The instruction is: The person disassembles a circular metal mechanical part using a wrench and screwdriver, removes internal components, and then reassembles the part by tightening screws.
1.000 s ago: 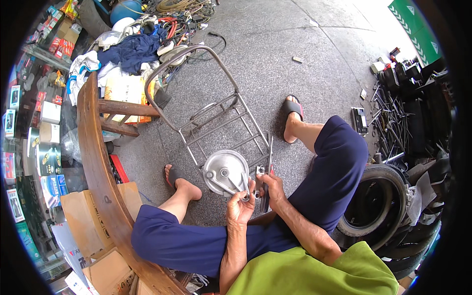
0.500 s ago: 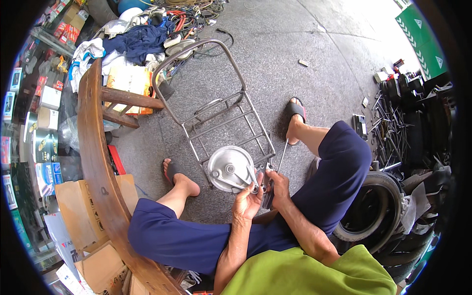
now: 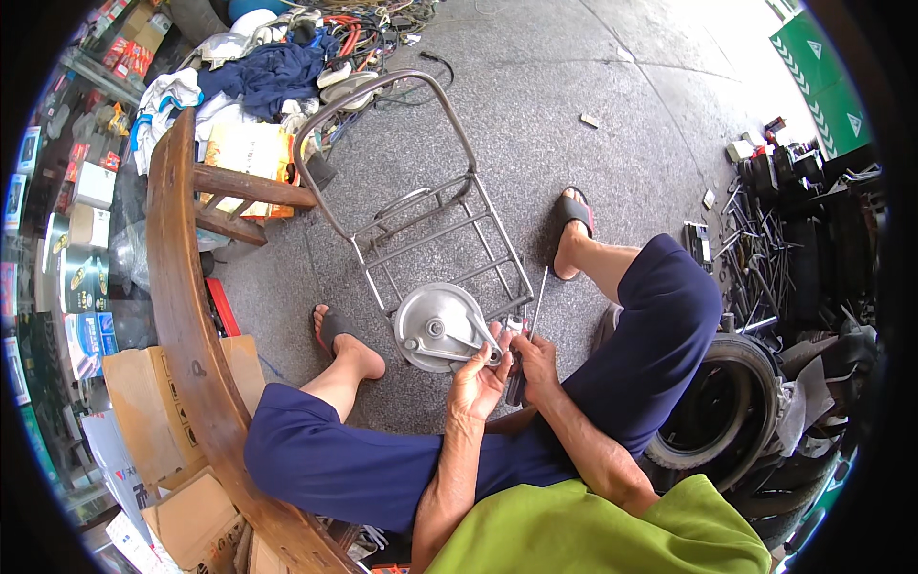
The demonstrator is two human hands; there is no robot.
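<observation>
A round silver brake plate with a lever arm is tilted in front of me, over the near end of a metal rack. My left hand is closed on the lever's end at the plate's lower right edge, palm turned up. Close beside it, my right hand is closed, its fingertips near that lever end. A thin metal rod sticks up from my right hand. Dark handle-like pieces show between the hands; what they belong to is hidden.
The tubular metal rack stands on the floor between my feet. At left are a wooden bench and cardboard boxes. Tyres and scattered metal tools lie at right. Clothes and cables are heaped at far left.
The brake plate has shifted slightly left and turned a little, its lever now showing more fully. Both hands have moved slightly left with it. The rod stands a little more upright.
</observation>
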